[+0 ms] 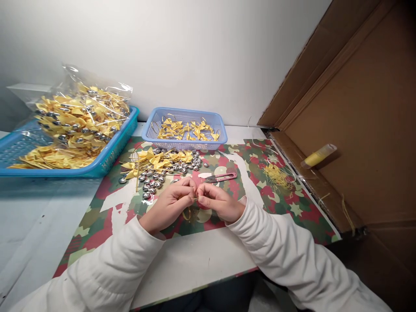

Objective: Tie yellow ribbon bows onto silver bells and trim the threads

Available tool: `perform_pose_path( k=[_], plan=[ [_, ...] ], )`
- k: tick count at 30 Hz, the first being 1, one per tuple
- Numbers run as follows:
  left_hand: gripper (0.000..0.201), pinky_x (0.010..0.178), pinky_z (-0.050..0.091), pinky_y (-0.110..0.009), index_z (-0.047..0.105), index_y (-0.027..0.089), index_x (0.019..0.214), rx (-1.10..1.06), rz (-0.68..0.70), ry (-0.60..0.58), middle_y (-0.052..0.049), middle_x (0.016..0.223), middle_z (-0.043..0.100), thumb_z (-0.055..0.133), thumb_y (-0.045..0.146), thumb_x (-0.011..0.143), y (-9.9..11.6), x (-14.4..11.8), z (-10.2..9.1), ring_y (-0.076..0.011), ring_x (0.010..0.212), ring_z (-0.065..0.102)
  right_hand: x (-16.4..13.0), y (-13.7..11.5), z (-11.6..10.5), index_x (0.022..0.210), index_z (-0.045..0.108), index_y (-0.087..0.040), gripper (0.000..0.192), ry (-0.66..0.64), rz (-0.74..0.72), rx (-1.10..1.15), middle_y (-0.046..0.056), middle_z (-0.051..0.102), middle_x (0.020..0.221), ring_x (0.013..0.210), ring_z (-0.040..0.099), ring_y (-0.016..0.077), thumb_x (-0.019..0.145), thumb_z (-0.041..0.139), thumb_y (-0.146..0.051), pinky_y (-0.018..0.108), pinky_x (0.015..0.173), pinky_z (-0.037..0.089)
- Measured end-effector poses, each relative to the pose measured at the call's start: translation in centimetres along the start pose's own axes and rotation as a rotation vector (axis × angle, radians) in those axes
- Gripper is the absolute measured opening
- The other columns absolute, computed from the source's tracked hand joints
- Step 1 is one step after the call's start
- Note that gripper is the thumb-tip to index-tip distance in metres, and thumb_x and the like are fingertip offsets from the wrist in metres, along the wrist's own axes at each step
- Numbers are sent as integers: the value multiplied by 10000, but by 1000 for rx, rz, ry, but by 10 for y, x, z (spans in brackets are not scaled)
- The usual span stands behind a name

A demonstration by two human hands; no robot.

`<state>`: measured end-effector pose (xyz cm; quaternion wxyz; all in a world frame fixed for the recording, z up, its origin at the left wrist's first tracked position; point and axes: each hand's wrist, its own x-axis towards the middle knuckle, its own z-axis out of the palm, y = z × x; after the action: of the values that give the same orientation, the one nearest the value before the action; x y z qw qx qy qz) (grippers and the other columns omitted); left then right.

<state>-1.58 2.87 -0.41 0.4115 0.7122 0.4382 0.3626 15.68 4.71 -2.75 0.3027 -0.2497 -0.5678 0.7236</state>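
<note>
My left hand (175, 201) and my right hand (219, 200) meet over the patterned board, fingertips pinched close together. Between them runs a thin gold cord (196, 199), gripped from both sides. A loop of this cord hangs below my left fingers; whatever else the fingertips cover is hidden. Just beyond my hands lie pink-handled thread snips (224, 177). Farther left, a pile of yellow ribbon bows (159, 161) with gold cords rests among loose silver bells or beads (152, 184), whose exact kind I cannot make out.
A blue basket (183, 113) behind the pile holds finished-looking yellow bows. At left, a larger blue basket (121, 145) carries a clear bag (84, 108) of bows with silver pieces. Yellow thread scraps (277, 177) lie right, near a yellow thread spool (318, 156) and cardboard wall (357, 117).
</note>
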Motion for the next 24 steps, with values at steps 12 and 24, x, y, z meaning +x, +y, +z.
perform_pose_path(
  k=[12, 24],
  plan=[
    [243, 624, 413, -297, 354, 206, 494, -142, -57, 0, -22, 709, 426, 415, 257, 724, 4, 1, 3, -176, 694, 432, 2, -2, 1, 682, 478, -184, 422, -78, 100, 239, -38, 393, 680, 579, 311, 86, 721, 743, -510, 237, 530, 208],
    [245, 672, 399, -305, 351, 202, 507, -207, -83, -39, -14, 732, 373, 422, 264, 734, 8, -1, 3, -176, 728, 395, 4, -2, 0, 692, 529, -154, 357, -155, 147, 405, -24, 383, 663, 638, 323, 108, 691, 757, -429, 256, 602, 239]
  ],
)
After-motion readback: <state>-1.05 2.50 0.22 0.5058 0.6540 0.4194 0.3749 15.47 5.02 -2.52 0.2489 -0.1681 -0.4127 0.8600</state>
